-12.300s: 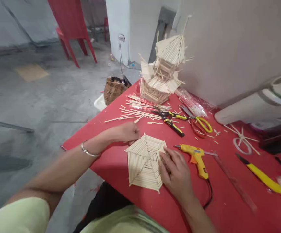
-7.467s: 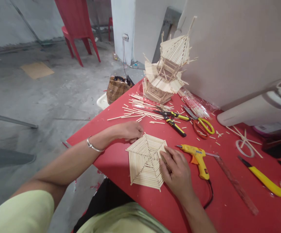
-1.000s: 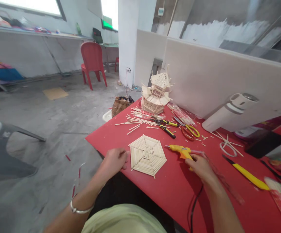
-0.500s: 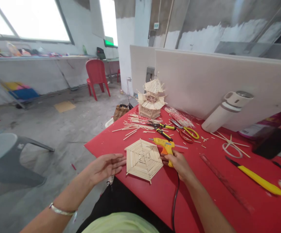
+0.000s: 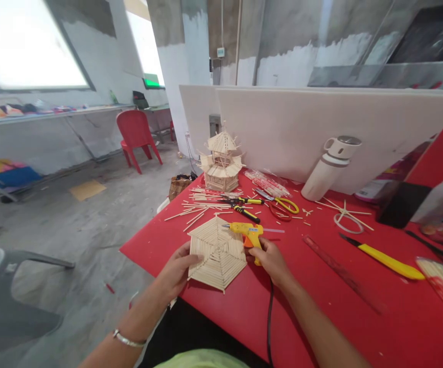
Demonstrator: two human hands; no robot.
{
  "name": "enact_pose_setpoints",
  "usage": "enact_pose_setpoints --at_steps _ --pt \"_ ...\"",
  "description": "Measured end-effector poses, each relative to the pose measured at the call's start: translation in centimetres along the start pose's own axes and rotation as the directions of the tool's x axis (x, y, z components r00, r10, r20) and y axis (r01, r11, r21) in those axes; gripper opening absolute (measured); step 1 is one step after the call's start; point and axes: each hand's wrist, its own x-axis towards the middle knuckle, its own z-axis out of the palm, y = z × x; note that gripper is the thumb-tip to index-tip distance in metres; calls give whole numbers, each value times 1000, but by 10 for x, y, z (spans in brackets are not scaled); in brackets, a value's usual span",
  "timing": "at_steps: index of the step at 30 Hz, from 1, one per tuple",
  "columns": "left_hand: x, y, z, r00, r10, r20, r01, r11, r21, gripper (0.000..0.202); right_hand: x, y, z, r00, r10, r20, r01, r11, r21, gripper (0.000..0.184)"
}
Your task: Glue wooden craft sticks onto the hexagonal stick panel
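L hand [image 5: 175, 271], just left of frame centre-bottom, pinches the left edge of the hexagonal stick panel [image 5: 217, 253]: thumb on top, other fingers curled at/under the rim, not fully visible. The panel lies on the red table [image 5: 321, 317] near its front-left corner, about centre of frame, betw. the two hands. R hand [image 5: 271, 260], just right of the panel, is closed round the handle of the yellow glue gun [image 5: 246, 232]. The gun's nozzle points left, at the panel's upper-right edge; can't tell if the tip touches. Its black cord [image 5: 269, 317] runs down to the bottom edge of the frame. Silver bangle [image 5: 127, 340] on L wrist, lower left. Above the panel: loose sticks [image 5: 194, 212] scattered, yellow-black cutters [image 5: 246, 213], yellow-handled scissors [image 5: 282, 207]. Further up, a stick pagoda model [image 5: 221, 163] stands at the table's far-left corner, w/ a checked bag [image 5: 179, 185] on the floor beside it. Right of centre: a white flask [image 5: 326, 171] leans on the white board, a dark ruler [image 5: 340, 271] and a yellow utility knife [image 5: 382, 258] lie flat, well apart from the hands. Red chair [image 5: 135, 135] upper left, grey chair [image 5: 10, 286] lower left.
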Motion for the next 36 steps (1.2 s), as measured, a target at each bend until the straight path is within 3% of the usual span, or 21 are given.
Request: enact_pose_setpoints --at_steps 12,17,19,24,31,36 --pt "-5 -2 5 998 55 -22 -56 997 -46 43 -9 -20 -6 996 -83 -29 84 996 31 30" --pt "-15 6 11 995 98 -20 -97 995 7 46 -11 -37 -16 994 -105 -36 107 993 56 44" --pt "-19 9 14 994 108 -21 -107 993 42 47 -12 -41 -21 990 -133 -39 135 989 55 41" --pt "-25 12 19 993 120 -17 -118 990 71 51 -18 -46 -28 966 -250 -58 244 965 -101 25" --pt "-20 14 18 997 64 -47 -64 998 -9 50 -29 -60 -21 952 -297 -72 268 924 -272 44" --pt "-14 10 9 997 0 -76 -3 999 -47 43 -27 -59 -20 948 -301 -100 261 919 -296 45"
